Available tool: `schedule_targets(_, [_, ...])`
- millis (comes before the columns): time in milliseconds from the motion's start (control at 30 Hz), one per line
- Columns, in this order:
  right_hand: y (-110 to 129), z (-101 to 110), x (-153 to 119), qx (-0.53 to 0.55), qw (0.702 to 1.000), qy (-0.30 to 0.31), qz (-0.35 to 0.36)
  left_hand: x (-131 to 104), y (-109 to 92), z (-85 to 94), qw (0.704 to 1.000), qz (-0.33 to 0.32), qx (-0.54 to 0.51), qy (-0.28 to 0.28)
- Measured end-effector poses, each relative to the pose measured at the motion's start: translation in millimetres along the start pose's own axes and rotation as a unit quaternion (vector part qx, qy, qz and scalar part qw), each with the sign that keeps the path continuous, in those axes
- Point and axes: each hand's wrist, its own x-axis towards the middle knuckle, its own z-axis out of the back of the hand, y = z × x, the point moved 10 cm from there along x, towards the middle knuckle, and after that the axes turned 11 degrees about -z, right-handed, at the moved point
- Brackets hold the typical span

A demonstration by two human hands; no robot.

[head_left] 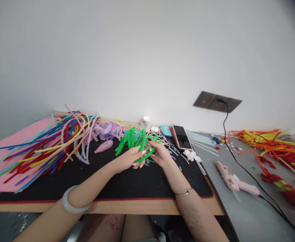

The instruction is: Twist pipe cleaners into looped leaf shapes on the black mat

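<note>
Left hand [130, 159]: grip closed on green pipe cleaner [146, 157], thumb on top. Right hand [160, 154]: grip closed on same piece, farther end; exact fingertip contact partly hidden. Pipe cleaner position: between hands, above black mat [107, 185] on bench [137, 207]. Long axis: slanted, near-left to far-right, slightly bowed. Green loops [131, 138]: just beyond grip, left hand nearer.

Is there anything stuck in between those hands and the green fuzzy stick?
No, nothing visible stands in the way: the left hand and the right hand are both right on the green fuzzy stick. The bunch of green loops lies beyond the hands, so it doesn't block them.
</note>
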Motion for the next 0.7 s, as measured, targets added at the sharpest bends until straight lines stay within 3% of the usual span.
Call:
schedule_targets(167, [3.9,0.7,-0.2,0.035,0.999,0.021,0.004,-0.9,-0.7,-1.4,1.000,0.007,-0.011,0.004])
schedule_targets(400, [8.7,-8.5,-2.9,0.025,0.993,0.118,0.009,-2.5,1.5,-0.5,0.996,0.026,-0.086,-0.009])
schedule_targets(700, [14.1,-9.4,-3.2,0.052,0.992,0.109,0.037,-5.2,0.2,-3.4,0.993,0.039,-0.110,-0.006])
